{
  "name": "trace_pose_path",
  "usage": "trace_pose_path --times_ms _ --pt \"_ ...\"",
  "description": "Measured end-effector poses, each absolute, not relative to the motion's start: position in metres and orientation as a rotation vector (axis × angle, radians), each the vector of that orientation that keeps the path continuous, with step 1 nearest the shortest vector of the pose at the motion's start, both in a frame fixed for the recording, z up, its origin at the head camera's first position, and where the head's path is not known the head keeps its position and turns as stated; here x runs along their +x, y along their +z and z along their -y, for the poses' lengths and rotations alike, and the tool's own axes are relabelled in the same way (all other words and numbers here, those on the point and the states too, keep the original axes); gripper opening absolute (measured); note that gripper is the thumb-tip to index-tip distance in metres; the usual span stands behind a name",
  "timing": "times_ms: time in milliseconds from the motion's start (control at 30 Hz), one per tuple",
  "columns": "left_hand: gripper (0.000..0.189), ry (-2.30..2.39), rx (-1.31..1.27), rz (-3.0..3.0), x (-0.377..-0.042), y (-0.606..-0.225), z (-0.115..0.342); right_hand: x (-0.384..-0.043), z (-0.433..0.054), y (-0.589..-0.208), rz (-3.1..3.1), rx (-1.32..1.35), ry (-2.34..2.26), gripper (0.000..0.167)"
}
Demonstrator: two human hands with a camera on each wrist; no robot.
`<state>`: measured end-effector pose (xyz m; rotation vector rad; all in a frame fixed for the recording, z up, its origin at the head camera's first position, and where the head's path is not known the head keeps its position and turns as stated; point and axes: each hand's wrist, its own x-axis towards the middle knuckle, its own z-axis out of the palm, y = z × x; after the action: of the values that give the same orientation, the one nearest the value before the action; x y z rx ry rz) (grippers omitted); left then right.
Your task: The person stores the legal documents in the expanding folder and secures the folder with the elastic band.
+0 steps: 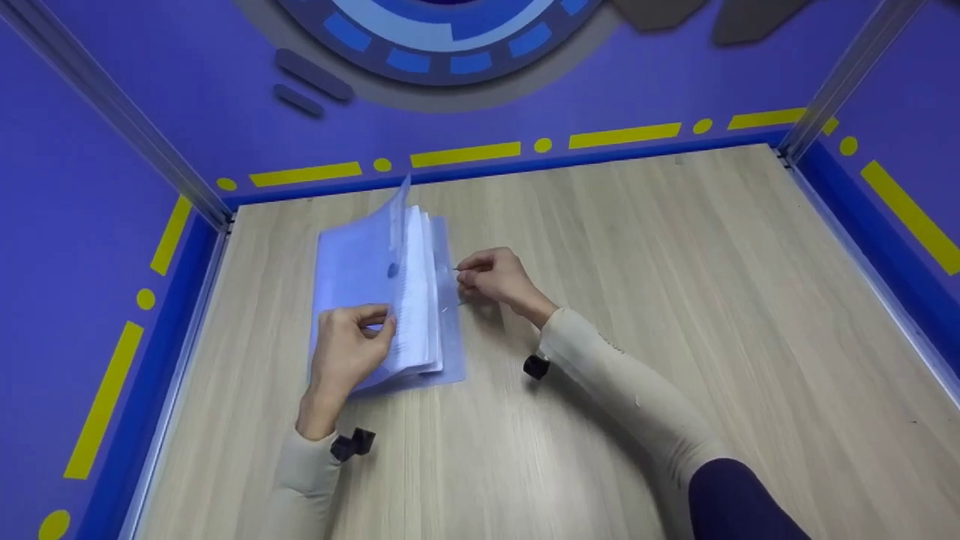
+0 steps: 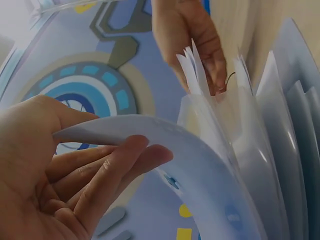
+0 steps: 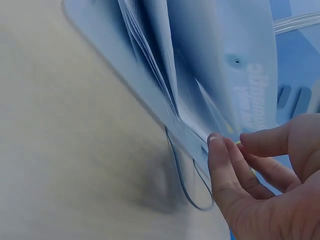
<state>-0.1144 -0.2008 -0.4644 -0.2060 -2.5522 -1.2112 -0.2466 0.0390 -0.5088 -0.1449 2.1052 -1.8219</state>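
A translucent blue document folder (image 1: 352,262) lies on the table with its front cover lifted. White paper sheets (image 1: 420,300) stand fanned inside it. My left hand (image 1: 349,345) pinches the cover's free edge, which bends between thumb and fingers in the left wrist view. A small round button (image 1: 392,270) sits near that edge. At the folder's right side is my right hand (image 1: 499,277), thumb and fingers bent close together. A thin elastic cord loop (image 3: 180,182) hangs from the folder's edge beside these fingers; I cannot tell whether they grip it.
The wood-grain table (image 1: 637,300) extends around the folder. Purple-blue printed panels (image 1: 480,120) with yellow marks stand at its back and sides. A metal post (image 1: 832,97) rises at the far right corner. Small black devices (image 1: 352,444) are fixed near both wrists.
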Motion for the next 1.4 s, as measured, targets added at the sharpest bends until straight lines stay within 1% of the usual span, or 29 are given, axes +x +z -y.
trace_pose_path --times_ms 200,400,533,633,767,967,1133,1400 --pt "0.017 -1.095 -0.295 2.586 -0.116 -0.467 0.188 -0.251 -0.055 -0.508 -2.395 -0.307 -1.677 0.021" --pt "0.019 -1.081 -0.320 2.598 -0.115 -0.470 0.187 -0.255 -0.067 -0.508 -2.566 -0.481 -1.574 0.024" --pt "0.022 -1.142 -0.310 2.591 -0.114 -0.471 0.188 -0.256 -0.076 -0.509 -2.604 -0.519 -1.550 0.026" --pt "0.027 -1.159 -0.288 2.604 -0.114 -0.473 0.190 -0.256 -0.082 -0.509 -2.607 -0.511 -1.544 0.027" --pt "0.041 -1.106 -0.266 2.654 -0.118 -0.479 0.193 -0.257 -0.088 -0.511 -2.611 -0.504 -1.522 0.028" --pt "0.071 -0.953 -0.271 2.794 -0.125 -0.496 0.197 -0.259 -0.095 -0.513 -2.645 -0.558 -1.471 0.028" --pt "0.093 -0.781 -0.221 3.031 -0.130 -0.512 0.199 -0.261 -0.099 -0.516 -2.664 -0.635 -1.403 0.028" --pt "0.116 -0.605 -0.201 3.235 -0.136 -0.528 0.203 -0.264 -0.101 -0.523 -2.640 -0.715 -1.322 0.028"
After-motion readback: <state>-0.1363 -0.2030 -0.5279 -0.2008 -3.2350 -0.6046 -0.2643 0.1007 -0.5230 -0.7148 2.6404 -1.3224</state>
